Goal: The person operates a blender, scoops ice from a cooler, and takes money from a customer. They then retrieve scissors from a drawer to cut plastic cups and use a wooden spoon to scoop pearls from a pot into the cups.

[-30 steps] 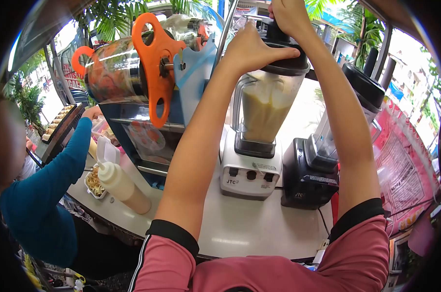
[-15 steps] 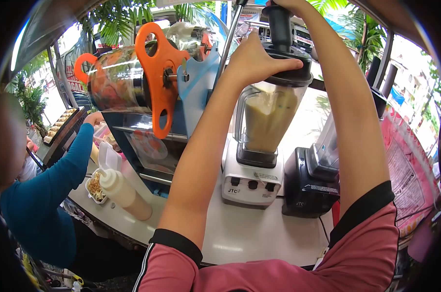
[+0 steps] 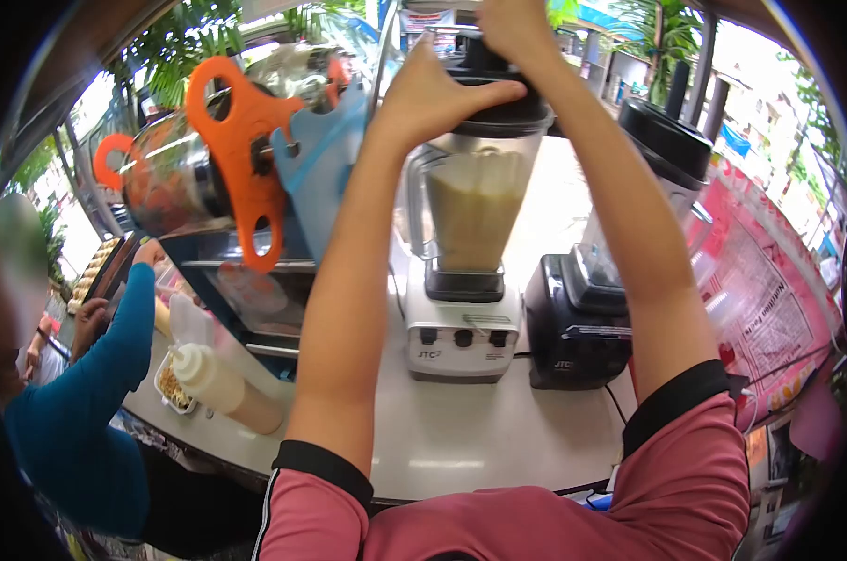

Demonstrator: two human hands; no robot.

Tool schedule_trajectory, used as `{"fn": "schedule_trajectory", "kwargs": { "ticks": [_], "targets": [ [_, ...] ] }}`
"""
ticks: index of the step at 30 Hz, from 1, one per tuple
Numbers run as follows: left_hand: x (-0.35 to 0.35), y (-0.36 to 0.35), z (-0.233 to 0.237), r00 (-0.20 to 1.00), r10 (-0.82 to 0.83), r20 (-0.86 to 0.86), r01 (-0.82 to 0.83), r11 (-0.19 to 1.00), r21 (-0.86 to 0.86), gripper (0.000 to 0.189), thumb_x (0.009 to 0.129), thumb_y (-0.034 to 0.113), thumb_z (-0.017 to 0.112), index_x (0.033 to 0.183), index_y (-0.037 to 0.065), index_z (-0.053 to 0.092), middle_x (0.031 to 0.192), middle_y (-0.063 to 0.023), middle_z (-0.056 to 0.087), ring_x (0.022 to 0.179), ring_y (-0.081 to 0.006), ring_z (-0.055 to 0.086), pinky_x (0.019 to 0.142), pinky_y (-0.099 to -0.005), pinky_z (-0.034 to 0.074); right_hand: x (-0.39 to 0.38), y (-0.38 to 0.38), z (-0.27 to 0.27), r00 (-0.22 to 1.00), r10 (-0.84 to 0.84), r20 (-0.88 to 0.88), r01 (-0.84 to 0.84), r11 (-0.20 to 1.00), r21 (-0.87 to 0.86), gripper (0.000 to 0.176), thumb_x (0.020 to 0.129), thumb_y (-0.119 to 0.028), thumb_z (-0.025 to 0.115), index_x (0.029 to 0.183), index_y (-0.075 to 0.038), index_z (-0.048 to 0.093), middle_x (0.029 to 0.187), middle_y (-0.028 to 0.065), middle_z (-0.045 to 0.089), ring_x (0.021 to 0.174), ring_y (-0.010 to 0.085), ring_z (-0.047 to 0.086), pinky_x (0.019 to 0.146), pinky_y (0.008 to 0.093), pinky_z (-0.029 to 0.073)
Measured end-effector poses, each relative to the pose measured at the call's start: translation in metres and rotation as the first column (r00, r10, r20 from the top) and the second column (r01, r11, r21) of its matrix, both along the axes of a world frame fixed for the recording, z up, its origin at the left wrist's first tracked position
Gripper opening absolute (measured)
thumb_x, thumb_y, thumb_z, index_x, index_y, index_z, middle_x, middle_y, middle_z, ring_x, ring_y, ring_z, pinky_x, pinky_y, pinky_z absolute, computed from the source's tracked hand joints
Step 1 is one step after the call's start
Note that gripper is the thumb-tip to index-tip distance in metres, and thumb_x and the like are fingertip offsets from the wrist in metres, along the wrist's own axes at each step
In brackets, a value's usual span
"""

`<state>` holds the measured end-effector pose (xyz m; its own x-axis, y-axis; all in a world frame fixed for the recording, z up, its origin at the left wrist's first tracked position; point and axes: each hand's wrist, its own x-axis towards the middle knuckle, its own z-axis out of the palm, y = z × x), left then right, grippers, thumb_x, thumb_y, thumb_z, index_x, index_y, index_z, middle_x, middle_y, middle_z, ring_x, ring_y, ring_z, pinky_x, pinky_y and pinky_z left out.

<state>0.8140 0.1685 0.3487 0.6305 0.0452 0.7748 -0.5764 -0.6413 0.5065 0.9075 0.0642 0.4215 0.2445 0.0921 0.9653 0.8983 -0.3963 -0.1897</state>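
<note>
A blender with a white JTC base (image 3: 463, 337) stands on the counter, its clear jug (image 3: 475, 206) partly filled with a thick, pale greenish-yellow mix. On the jug's black lid (image 3: 503, 112) rests my left hand (image 3: 428, 98), thumb stretched across the front and the other fingers round the far side, partly hidden. My right hand (image 3: 517, 33), cut by the top edge of the view, is closed round the top of a black tamper (image 3: 479, 54). The tamper stands upright through the lid's middle, and little of its handle shows.
Right of it stands a black blender (image 3: 582, 323). A pink printed sheet (image 3: 769, 309) lies beyond. At left are a drum machine with orange handles (image 3: 246, 168), a squeeze bottle (image 3: 227, 388) and a foam box (image 3: 173, 388) of chopped food. A co-worker's teal sleeve (image 3: 96, 374) reaches over the counter (image 3: 442, 439).
My right hand has come down towards the lid, and the tamper sits lower in it. My left hand stays on the lid. The whole view has shifted a little.
</note>
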Motion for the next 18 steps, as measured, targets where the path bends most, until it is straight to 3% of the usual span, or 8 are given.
{"fn": "schedule_trajectory", "kwargs": {
  "ticks": [3, 5, 7, 10, 11, 13, 15, 18],
  "targets": [
    [0.011, 0.002, 0.0, 0.997, 0.066, -0.036, -0.064, 0.997, 0.043, 0.117, 0.056, 0.063, 0.081, 0.131, -0.016, 0.038, 0.112, -0.0256, 0.062, 0.106, -0.0297, 0.061, 0.094, -0.0346, 0.046, 0.009, 0.006, -0.002, 0.986, -0.166, -0.004, 0.155, 0.928, -0.338, 0.039, 0.096, -0.025, 0.043, 0.111, 0.011, 0.043, 0.091, 0.0371, 0.059, 0.09, 0.0507, 0.059, 0.077, 0.0539, 0.047],
    [0.013, 0.002, 0.0, 0.998, 0.037, -0.042, -0.035, 0.999, 0.033, 0.115, 0.061, 0.055, 0.082, 0.137, -0.014, 0.031, 0.118, -0.027, 0.059, 0.108, -0.029, 0.061, 0.094, -0.0344, 0.046, -0.014, -0.012, -0.006, 0.989, -0.14, -0.056, 0.112, 0.932, -0.346, 0.045, 0.095, -0.024, 0.046, 0.118, 0.014, 0.039, 0.089, 0.0361, 0.06, 0.089, 0.0498, 0.06, 0.077, 0.054, 0.047],
    [0.01, 0.0, -0.001, 0.997, 0.071, -0.035, -0.07, 0.997, 0.008, 0.118, 0.061, 0.055, 0.082, 0.142, -0.01, 0.026, 0.133, -0.0303, 0.047, 0.121, -0.0314, 0.052, 0.101, -0.0348, 0.041, -0.047, -0.051, 0.017, 0.94, -0.316, -0.126, 0.22, 0.848, -0.483, 0.036, 0.093, -0.03, 0.054, 0.097, 0.004, 0.064, 0.081, 0.0196, 0.068, 0.072, 0.0338, 0.068, 0.074, 0.0425, 0.052],
    [0.012, 0.001, -0.002, 0.969, 0.159, 0.188, -0.175, 0.982, 0.074, 0.119, 0.063, 0.054, 0.082, 0.145, -0.007, 0.021, 0.147, -0.0285, 0.028, 0.138, -0.0351, 0.031, 0.111, -0.0382, 0.027, -0.029, -0.163, 0.047, 0.92, -0.371, 0.127, 0.389, 0.905, -0.174, 0.044, 0.093, -0.025, 0.049, 0.115, 0.013, 0.043, 0.087, 0.0319, 0.062, 0.084, 0.0455, 0.063, 0.076, 0.0513, 0.049],
    [0.006, 0.001, 0.001, 0.964, 0.134, 0.231, -0.147, 0.988, 0.038, 0.122, 0.06, 0.053, 0.084, 0.142, -0.011, 0.02, 0.143, -0.0302, 0.034, 0.134, -0.0352, 0.037, 0.11, -0.0363, 0.03, -0.017, -0.211, 0.058, 0.896, -0.398, 0.198, 0.416, 0.907, -0.06, 0.049, 0.093, -0.023, 0.048, 0.12, 0.016, 0.036, 0.089, 0.036, 0.06, 0.089, 0.0494, 0.061, 0.076, 0.0542, 0.048],
    [-0.023, -0.012, 0.001, 0.957, -0.097, 0.273, 0.143, 0.977, -0.157, 0.11, 0.068, 0.045, 0.082, 0.143, -0.008, 0.021, 0.142, -0.0287, 0.035, 0.135, -0.0346, 0.035, 0.109, -0.039, 0.031, 0.07, -0.327, 0.054, 0.578, -0.793, 0.191, 0.81, 0.53, -0.25, 0.03, 0.094, -0.031, 0.05, 0.104, -0.003, 0.055, 0.085, 0.022, 0.067, 0.078, 0.034, 0.068, 0.073, 0.0444, 0.052],
    [-0.049, -0.018, -0.008, 0.918, -0.064, 0.392, 0.138, 0.977, -0.165, 0.096, 0.076, 0.034, 0.079, 0.144, -0.003, 0.023, 0.14, -0.0261, 0.039, 0.131, -0.0343, 0.04, 0.105, -0.0412, 0.036, 0.135, -0.409, 0.002, 0.472, -0.874, -0.116, 0.747, 0.466, -0.474, 0.032, 0.093, -0.035, 0.052, 0.098, -0.005, 0.06, 0.093, 0.0205, 0.068, 0.091, 0.0393, 0.065, 0.08, 0.0484, 0.05],
    [-0.091, -0.047, -0.029, 0.869, -0.239, 0.433, 0.363, 0.903, -0.229, 0.078, 0.08, 0.021, 0.074, 0.141, 0.001, 0.03, 0.134, -0.0212, 0.046, 0.123, -0.0298, 0.049, 0.099, -0.0383, 0.04, 0.081, -0.381, -0.05, 0.228, -0.968, -0.104, 0.679, 0.235, -0.695, 0.049, 0.091, -0.049, 0.051, 0.113, -0.005, 0.061, 0.108, 0.0176, 0.066, 0.101, 0.0319, 0.064, 0.089, 0.046, 0.049]
  ]
}}
